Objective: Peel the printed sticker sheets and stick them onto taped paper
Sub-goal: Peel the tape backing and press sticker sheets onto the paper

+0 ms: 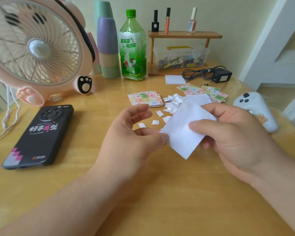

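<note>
**A thin white sheet, pinched at one corner**

The white sheet [184, 132] is held up off the worktop [143, 193] between the two hands, blank face towards us. Whether there is print on its far side I cannot tell. It looks feather-light and limp, the sort of paper that creases if squeezed and tears if a corner is yanked.

The right hand [232, 133] grips its right edge, thumb on top and fingers curled beneath, which seems a sound anchor. The left hand [131, 133] has its thumb and a fingertip closed on the left corner, the other fingers loose. A corner is where I would judge a layer best starts to lift, drawn slowly.

Just behind lie curled white scraps [172, 103], with a stack of printed sticker sheets [146, 98] to their left and more sheets [203, 90] to their right. A white paper square [175, 79] lies farther back, and a black phone [39, 135] well off to the left.
</note>
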Demonstrator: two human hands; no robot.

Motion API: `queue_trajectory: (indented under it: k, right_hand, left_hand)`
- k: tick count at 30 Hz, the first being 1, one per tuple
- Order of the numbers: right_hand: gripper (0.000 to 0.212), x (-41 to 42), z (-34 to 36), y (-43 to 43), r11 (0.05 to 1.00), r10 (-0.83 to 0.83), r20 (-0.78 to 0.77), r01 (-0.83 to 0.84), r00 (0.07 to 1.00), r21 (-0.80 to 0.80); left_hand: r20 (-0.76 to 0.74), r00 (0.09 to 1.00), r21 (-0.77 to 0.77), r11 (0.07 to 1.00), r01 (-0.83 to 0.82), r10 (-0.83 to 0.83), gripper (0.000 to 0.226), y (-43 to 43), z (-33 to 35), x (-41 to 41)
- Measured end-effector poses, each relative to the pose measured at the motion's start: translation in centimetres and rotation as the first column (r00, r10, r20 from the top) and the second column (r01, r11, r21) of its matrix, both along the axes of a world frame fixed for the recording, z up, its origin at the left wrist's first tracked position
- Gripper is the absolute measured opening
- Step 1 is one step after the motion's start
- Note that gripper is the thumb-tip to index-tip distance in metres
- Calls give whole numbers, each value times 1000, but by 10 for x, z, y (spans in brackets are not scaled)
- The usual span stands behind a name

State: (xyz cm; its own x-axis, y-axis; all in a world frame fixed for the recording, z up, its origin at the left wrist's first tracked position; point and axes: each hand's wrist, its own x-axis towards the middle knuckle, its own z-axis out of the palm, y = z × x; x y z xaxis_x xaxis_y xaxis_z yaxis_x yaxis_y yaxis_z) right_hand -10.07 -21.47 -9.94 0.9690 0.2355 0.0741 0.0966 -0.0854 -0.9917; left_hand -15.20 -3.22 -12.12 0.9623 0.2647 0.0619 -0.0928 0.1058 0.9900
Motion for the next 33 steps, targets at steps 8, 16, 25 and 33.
queue_trajectory:
  k: [8,16,25,33]
  right_hand:
    - [13,-16,0,12,990,100,-98,-89,990,107]
    - [11,-16,5,10,995,93,-186,-84,978,56]
    - [34,-20,15,12,995,65,-248,-43,967,93]
    - [32,-23,15,12,996,62,-234,-46,970,75]
  left_hand:
    - [-18,997,-256,965,64,-71,69,-2,-2,-1]
    - [13,990,-380,915,137,-142,59,-4,-4,0]
    - [180,975,8,992,127,-127,51,1,-5,0]
    - [204,971,101,989,106,-125,40,-1,-3,-3]
